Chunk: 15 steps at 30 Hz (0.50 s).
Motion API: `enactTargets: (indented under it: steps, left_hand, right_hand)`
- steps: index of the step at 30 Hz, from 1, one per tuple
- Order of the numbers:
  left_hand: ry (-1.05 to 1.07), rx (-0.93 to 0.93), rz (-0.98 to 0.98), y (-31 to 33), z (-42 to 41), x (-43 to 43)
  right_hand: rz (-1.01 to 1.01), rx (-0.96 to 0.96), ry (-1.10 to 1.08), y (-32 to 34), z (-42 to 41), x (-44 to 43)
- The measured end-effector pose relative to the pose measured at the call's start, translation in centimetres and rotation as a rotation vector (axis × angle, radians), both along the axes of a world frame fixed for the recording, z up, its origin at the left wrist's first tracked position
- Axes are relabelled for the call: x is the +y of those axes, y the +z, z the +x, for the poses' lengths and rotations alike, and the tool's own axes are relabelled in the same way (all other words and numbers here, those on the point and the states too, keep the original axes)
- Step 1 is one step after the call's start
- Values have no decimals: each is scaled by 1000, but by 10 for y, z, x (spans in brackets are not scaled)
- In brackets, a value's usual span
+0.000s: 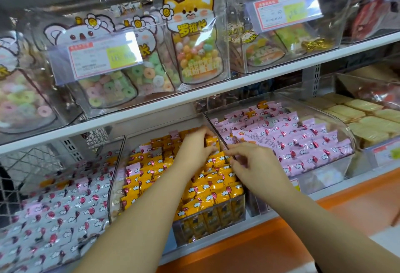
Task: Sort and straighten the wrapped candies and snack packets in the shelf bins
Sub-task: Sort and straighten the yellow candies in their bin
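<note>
Our left hand [194, 145] grips yellow packet [211, 141] at rear of middle bin [114, 177], likely to stand it in row. Our right hand [255, 164] curls at wall beside pink packets [303, 142]; we cannot tell what it holds. Some pink strays [133, 167] lie among yellow rows, probably next to sort.

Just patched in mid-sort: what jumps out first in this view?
Both hands, left hand and right hand, meet over the middle bin of yellow packets, where a few pink packets lie astray on its left side. Above, a fox-shaped candy pouch stands out on the upper shelf.
</note>
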<state>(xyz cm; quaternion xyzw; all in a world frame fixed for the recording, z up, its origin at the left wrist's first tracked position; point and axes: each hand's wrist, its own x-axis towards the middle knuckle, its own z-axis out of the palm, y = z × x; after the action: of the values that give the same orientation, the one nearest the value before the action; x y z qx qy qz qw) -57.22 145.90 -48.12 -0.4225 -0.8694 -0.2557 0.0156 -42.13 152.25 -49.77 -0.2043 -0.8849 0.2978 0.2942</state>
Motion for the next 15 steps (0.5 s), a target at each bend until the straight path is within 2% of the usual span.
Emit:
enactTargets:
  steps: [3, 6, 10, 12, 15]
  left_hand:
    - [17, 103, -39, -10, -6, -3]
    - [22, 248, -279, -17, -8, -7]
    - [-16, 259, -419, -16, -7, -8]
    - [-1, 233, -375, -13, -6, -8]
    - [62, 128, -92, -15, 1, -12]
  right_hand:
    - [3, -13, 17, -1, 0, 2]
    - [13, -12, 21, -1, -1, 4]
    - [37, -4, 35, -1, 2, 2]
    - [68, 31, 27, -1, 4, 2]
    - [119, 162, -94, 3, 12, 9]
